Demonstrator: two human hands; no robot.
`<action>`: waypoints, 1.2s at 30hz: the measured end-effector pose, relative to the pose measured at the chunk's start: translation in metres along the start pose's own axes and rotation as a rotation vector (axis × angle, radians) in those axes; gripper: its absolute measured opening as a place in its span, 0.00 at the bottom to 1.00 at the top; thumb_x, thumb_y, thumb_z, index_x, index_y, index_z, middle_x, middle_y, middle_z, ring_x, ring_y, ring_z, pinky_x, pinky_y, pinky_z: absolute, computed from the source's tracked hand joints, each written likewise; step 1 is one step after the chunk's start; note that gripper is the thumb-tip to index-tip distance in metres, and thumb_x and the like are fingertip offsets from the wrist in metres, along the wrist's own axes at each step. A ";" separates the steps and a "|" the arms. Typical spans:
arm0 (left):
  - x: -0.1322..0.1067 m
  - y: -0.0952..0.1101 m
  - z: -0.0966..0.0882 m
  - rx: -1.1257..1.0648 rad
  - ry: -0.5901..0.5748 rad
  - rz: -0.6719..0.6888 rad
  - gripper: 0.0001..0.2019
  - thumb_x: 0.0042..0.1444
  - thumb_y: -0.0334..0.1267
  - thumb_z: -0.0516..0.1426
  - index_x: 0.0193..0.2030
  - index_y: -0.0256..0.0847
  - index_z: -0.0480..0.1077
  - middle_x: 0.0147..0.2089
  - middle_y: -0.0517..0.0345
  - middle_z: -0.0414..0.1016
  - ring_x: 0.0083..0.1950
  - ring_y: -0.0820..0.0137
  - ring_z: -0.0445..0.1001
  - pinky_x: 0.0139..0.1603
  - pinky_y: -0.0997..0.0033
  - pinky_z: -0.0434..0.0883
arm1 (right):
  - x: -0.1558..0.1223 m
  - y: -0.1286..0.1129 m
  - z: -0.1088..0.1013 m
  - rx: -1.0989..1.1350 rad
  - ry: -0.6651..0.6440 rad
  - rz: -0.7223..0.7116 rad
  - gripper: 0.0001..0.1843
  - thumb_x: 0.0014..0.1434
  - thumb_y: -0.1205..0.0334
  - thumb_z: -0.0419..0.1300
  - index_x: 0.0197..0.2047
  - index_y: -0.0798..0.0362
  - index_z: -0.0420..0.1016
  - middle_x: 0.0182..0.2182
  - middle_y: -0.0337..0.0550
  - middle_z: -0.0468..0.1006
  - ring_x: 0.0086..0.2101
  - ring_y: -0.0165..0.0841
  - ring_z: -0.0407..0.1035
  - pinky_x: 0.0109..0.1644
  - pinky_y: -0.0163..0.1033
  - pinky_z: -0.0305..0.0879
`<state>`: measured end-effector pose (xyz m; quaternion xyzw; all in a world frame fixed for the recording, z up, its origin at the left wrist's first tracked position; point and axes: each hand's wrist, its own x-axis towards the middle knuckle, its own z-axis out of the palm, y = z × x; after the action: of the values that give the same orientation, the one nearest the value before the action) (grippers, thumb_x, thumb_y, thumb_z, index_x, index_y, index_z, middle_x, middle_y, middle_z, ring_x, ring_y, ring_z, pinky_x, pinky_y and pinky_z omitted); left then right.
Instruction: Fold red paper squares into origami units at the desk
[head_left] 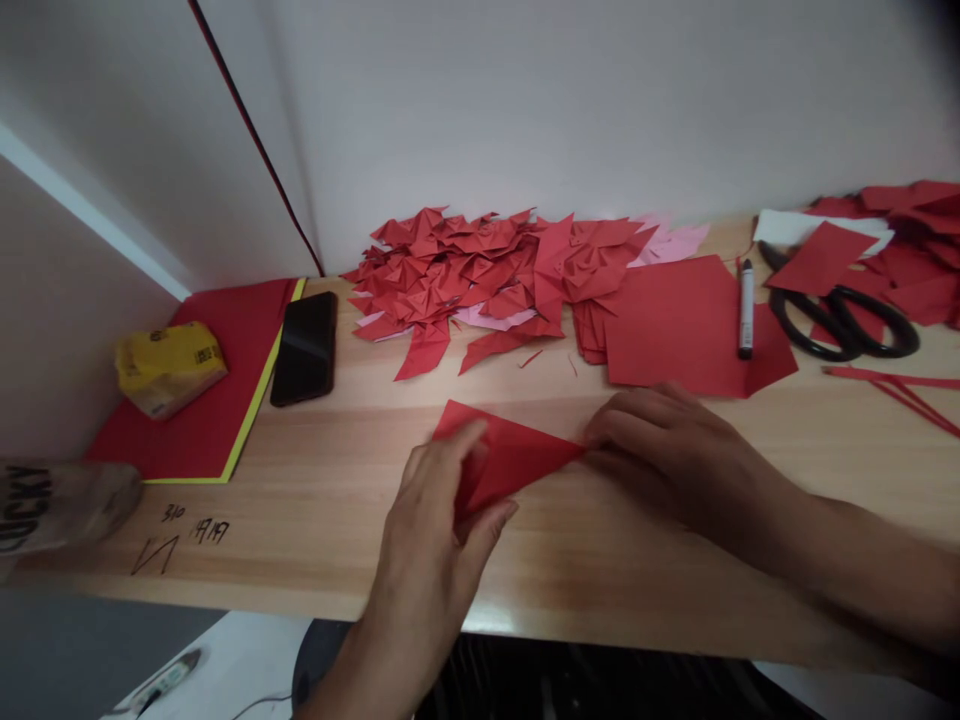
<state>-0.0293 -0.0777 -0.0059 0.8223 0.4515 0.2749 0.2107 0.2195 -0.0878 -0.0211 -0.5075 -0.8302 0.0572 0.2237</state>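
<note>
A folded sheet of red paper (pixel 517 450), pointed at its right end, lies on the wooden table in front of me. My left hand (pixel 435 520) holds the left part of this paper, with the fingers curled over it and the thumb along its lower edge. At the right tip, my right hand (pixel 667 450) pinches the paper; its fingertips are partly hidden and a little blurred. Beyond the paper lies a heap of folded red paper pieces (pixel 450 265), some of them pink.
Flat red sheets (pixel 667 325) carry a marker (pixel 745 310) at the right, beside black-handled scissors (pixel 844 325) and red strips (pixel 900 380). A phone (pixel 304 350), a yellow packet (pixel 171 367) on a red folder (pixel 217 430), and a bottle (pixel 67 505) stand left. A wall rises behind.
</note>
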 end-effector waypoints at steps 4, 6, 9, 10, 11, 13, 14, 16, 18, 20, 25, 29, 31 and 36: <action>-0.009 0.002 0.008 -0.015 -0.042 0.204 0.07 0.63 0.26 0.54 0.45 0.38 0.70 0.42 0.55 0.75 0.44 0.69 0.72 0.44 0.68 0.74 | -0.002 0.002 -0.003 0.045 -0.001 -0.066 0.12 0.69 0.69 0.51 0.37 0.51 0.74 0.34 0.41 0.78 0.34 0.34 0.69 0.42 0.43 0.58; -0.015 0.003 0.012 0.040 0.008 0.271 0.10 0.62 0.24 0.53 0.48 0.36 0.70 0.47 0.51 0.75 0.48 0.65 0.71 0.50 0.61 0.74 | -0.003 0.002 -0.005 0.067 -0.021 -0.063 0.11 0.69 0.69 0.52 0.39 0.50 0.74 0.35 0.40 0.78 0.36 0.34 0.70 0.43 0.42 0.58; -0.021 0.002 0.015 0.063 -0.011 0.262 0.12 0.61 0.21 0.53 0.49 0.35 0.70 0.50 0.50 0.75 0.50 0.63 0.70 0.52 0.58 0.74 | -0.003 0.000 -0.007 0.073 -0.046 -0.022 0.11 0.68 0.69 0.53 0.38 0.50 0.75 0.35 0.40 0.78 0.37 0.34 0.71 0.44 0.43 0.60; -0.021 0.001 0.016 0.068 -0.017 0.262 0.13 0.60 0.21 0.53 0.49 0.35 0.70 0.51 0.50 0.75 0.50 0.62 0.70 0.53 0.58 0.74 | -0.003 0.000 -0.007 0.068 -0.052 -0.004 0.11 0.68 0.68 0.53 0.37 0.51 0.75 0.35 0.41 0.78 0.37 0.34 0.72 0.44 0.43 0.60; -0.021 0.000 0.016 0.070 -0.026 0.264 0.14 0.60 0.21 0.54 0.50 0.35 0.70 0.51 0.49 0.74 0.51 0.62 0.69 0.53 0.58 0.74 | -0.003 -0.001 -0.008 0.063 -0.056 0.011 0.11 0.68 0.66 0.53 0.37 0.51 0.75 0.35 0.41 0.78 0.37 0.35 0.72 0.44 0.44 0.61; -0.020 -0.001 0.015 0.061 -0.047 0.266 0.15 0.60 0.21 0.54 0.53 0.34 0.70 0.52 0.49 0.74 0.51 0.62 0.69 0.54 0.57 0.73 | -0.003 -0.001 -0.008 0.059 -0.061 0.031 0.10 0.68 0.64 0.54 0.37 0.51 0.75 0.35 0.41 0.78 0.37 0.36 0.73 0.44 0.44 0.62; -0.020 -0.001 0.015 0.051 -0.052 0.266 0.15 0.60 0.22 0.55 0.53 0.34 0.70 0.52 0.49 0.74 0.51 0.62 0.69 0.54 0.58 0.73 | -0.003 -0.001 -0.007 0.062 -0.059 0.031 0.10 0.69 0.63 0.54 0.38 0.51 0.75 0.35 0.42 0.78 0.37 0.37 0.73 0.44 0.44 0.62; -0.018 -0.001 0.014 0.034 -0.057 0.265 0.15 0.59 0.22 0.56 0.53 0.33 0.70 0.52 0.49 0.74 0.51 0.63 0.69 0.54 0.59 0.73 | -0.003 -0.001 -0.007 0.083 -0.059 0.026 0.09 0.69 0.63 0.54 0.39 0.50 0.75 0.35 0.42 0.78 0.37 0.36 0.73 0.44 0.44 0.61; -0.017 0.000 0.012 0.022 -0.056 0.262 0.16 0.59 0.21 0.56 0.53 0.33 0.70 0.52 0.48 0.73 0.52 0.63 0.69 0.55 0.60 0.72 | -0.004 -0.002 -0.006 0.108 -0.058 0.028 0.09 0.69 0.64 0.54 0.38 0.50 0.75 0.35 0.41 0.78 0.37 0.36 0.72 0.44 0.44 0.61; -0.016 0.001 0.011 0.011 -0.070 0.257 0.16 0.59 0.22 0.56 0.53 0.33 0.70 0.52 0.48 0.73 0.52 0.64 0.68 0.55 0.61 0.72 | -0.005 -0.002 -0.006 0.128 -0.067 0.040 0.09 0.68 0.65 0.54 0.38 0.50 0.75 0.35 0.41 0.78 0.36 0.35 0.71 0.43 0.43 0.60; -0.012 0.001 0.009 -0.035 -0.098 0.195 0.14 0.60 0.22 0.55 0.51 0.34 0.71 0.50 0.51 0.72 0.50 0.67 0.68 0.52 0.66 0.72 | -0.009 -0.002 -0.006 0.127 -0.093 0.064 0.12 0.70 0.64 0.52 0.37 0.50 0.76 0.36 0.42 0.78 0.36 0.34 0.70 0.42 0.42 0.60; -0.006 0.003 0.009 -0.102 -0.105 0.096 0.12 0.61 0.22 0.53 0.46 0.37 0.72 0.47 0.53 0.71 0.48 0.69 0.68 0.47 0.67 0.71 | -0.008 -0.002 -0.004 0.121 -0.088 0.061 0.12 0.70 0.62 0.52 0.37 0.51 0.75 0.36 0.42 0.79 0.36 0.35 0.71 0.43 0.43 0.60; -0.003 0.005 0.009 -0.138 -0.112 0.050 0.10 0.62 0.22 0.53 0.43 0.38 0.71 0.45 0.55 0.71 0.46 0.70 0.68 0.45 0.67 0.70 | -0.007 -0.003 -0.003 0.107 -0.081 0.058 0.12 0.70 0.62 0.52 0.37 0.51 0.74 0.36 0.42 0.79 0.36 0.35 0.71 0.43 0.44 0.60; 0.000 0.010 0.009 -0.149 -0.108 0.010 0.08 0.62 0.23 0.52 0.40 0.38 0.70 0.43 0.56 0.69 0.44 0.71 0.67 0.44 0.67 0.68 | -0.003 -0.008 -0.001 0.029 -0.059 0.038 0.14 0.70 0.63 0.51 0.35 0.53 0.74 0.31 0.43 0.77 0.34 0.36 0.71 0.42 0.44 0.60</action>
<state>-0.0175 -0.0837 -0.0074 0.8202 0.4136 0.2642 0.2940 0.2150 -0.0946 -0.0191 -0.5179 -0.8256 0.0884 0.2056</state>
